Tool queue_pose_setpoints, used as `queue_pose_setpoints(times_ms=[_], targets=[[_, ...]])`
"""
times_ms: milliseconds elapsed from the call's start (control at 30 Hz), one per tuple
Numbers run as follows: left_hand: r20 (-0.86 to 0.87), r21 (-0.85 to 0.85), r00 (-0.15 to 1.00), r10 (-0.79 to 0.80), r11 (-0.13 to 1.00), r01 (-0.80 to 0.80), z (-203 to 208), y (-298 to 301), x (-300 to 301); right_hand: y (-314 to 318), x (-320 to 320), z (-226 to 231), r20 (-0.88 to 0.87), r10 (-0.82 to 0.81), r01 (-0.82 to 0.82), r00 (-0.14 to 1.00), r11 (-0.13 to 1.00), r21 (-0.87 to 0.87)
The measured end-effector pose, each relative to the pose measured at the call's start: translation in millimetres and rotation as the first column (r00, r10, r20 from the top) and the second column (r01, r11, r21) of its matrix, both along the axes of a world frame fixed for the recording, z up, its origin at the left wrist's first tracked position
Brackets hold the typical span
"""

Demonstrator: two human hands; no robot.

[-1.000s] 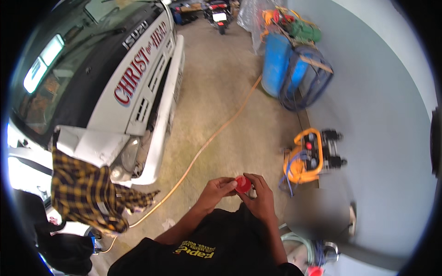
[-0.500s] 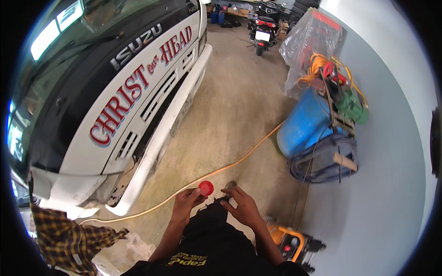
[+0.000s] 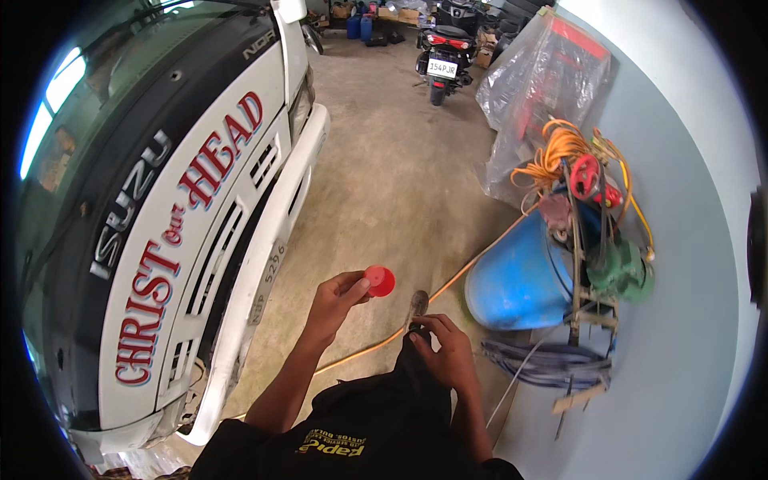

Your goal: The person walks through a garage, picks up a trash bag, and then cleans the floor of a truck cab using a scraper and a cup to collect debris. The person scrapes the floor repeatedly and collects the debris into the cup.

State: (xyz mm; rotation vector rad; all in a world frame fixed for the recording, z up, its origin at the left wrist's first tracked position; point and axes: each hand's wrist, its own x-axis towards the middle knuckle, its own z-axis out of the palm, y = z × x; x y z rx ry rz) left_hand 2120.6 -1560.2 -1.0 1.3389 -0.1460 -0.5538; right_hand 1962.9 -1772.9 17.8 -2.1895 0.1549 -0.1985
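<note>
My left hand (image 3: 334,300) pinches a small red cap (image 3: 380,281) between thumb and fingers, held out in front of me. My right hand (image 3: 442,352) is closed around the neck of a dark container (image 3: 416,310), of which only the greyish open top shows; its lower part is hidden behind my hand and black shirt. The cap is off and a little to the left of that opening. Both forearms rise from the lower edge over a concrete floor.
A white truck front (image 3: 200,240) with red lettering fills the left. An orange cable (image 3: 472,264) runs across the floor. A blue drum (image 3: 516,280) on a cart with orange hose stands right, plastic-wrapped goods (image 3: 544,88) behind. A parked motorcycle (image 3: 444,56) stands far ahead.
My view has lifted and turned forward along the truck. The red cap, first held between both hands, has come away in my left hand; my right hand stays on the container.
</note>
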Motion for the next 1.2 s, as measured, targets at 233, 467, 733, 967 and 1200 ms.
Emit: queue_pose_setpoints(times_ms=[233,467,733,967,1200], targets=[[-0.109,-0.032,0.984,0.142,0.989,-0.146,13,-151,178,-166,220,12,0.041,-0.004,0.005,0.999,1.0,-0.007],[-0.066,0.177,0.905,0.42,0.898,-0.403,4,-174,321,-268,463,40,0.152,0.116,-0.125,0.982,0.991,0.054],[-0.132,0.246,0.794,0.593,0.796,-0.553,-58,-203,539,-279,752,-21,-0.009,0.395,-0.383,0.919,0.897,0.22],[-0.045,0.241,0.844,0.534,0.826,-0.51,-15,-259,811,-313,976,6,-0.124,0.724,-0.732,0.679,0.679,-0.045],[0.055,0.271,0.924,0.377,0.885,-0.378,5,-318,1079,-397,1185,-1,-0.212,0.481,-0.482,0.851,0.875,0.05]])
